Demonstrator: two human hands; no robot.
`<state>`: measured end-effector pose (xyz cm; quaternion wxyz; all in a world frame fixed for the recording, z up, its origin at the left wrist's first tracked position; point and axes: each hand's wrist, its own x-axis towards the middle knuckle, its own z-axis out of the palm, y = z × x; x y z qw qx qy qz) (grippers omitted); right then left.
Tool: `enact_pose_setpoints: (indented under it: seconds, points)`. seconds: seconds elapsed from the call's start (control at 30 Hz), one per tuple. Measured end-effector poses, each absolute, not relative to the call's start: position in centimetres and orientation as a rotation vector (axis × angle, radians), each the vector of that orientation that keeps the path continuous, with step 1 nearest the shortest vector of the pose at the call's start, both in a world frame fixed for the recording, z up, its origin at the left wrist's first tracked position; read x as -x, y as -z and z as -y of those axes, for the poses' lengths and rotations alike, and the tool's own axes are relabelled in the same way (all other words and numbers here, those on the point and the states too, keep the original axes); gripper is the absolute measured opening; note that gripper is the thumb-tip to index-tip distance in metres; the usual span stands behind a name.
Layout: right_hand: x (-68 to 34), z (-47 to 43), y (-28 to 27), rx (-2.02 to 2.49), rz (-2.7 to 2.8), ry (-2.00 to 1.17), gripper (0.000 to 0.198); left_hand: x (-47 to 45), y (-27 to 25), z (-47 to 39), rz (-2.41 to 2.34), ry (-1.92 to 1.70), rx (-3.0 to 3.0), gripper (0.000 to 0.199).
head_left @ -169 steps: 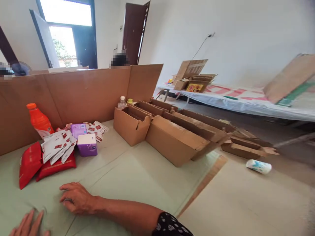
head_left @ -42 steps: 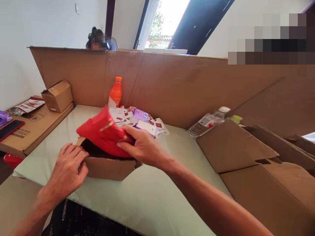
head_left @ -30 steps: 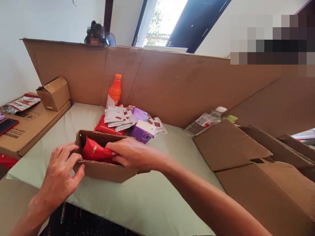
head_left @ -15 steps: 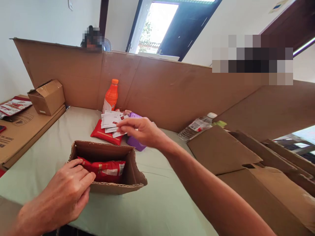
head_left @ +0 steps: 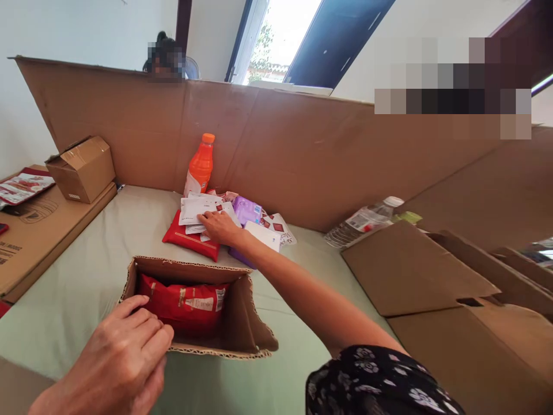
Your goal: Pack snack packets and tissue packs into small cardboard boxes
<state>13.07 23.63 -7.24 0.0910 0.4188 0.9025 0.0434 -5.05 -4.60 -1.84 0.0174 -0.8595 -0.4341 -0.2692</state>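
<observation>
My left hand (head_left: 123,346) is closed over the near left rim of an open cardboard box (head_left: 216,349), fingers bent inward over the edge. Inside the box a shiny red packet (head_left: 184,305) leans along the far wall. Beyond the box, my right hand (head_left: 222,226) lies over a small pile of white sachets (head_left: 196,208), fingertips touching them, thumb and fingers apart. Those sachets rest partly on a flat red pouch (head_left: 190,239). A purple packet (head_left: 247,211) and a white packet (head_left: 262,235) sit just right of my hand.
An orange bottle (head_left: 200,167) stands behind the pile, against a tall cardboard partition (head_left: 302,150). A clear plastic bottle (head_left: 358,222) leans beside cardboard flaps (head_left: 423,265) on the right. A small closed box (head_left: 82,170) sits at left. A person's head (head_left: 165,57) shows beyond the partition.
My right hand has moved down and forward from above the pile onto the white sachets. My left hand stays at the box rim. The view has shifted slightly.
</observation>
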Motion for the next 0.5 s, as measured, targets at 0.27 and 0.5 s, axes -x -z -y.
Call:
enact_pose_setpoints:
  seconds: [0.27,0.5]
  points:
    - [-12.2,-22.9,4.3,-1.502,-2.842,-0.165,0.039,5.6,1.5,5.0,1.401,0.8,2.611,0.026]
    - [-17.9,-19.3,-3.3,-1.85,-3.504,1.063,0.029,6.1,-1.2,4.7,1.655,1.158,2.224,0.048]
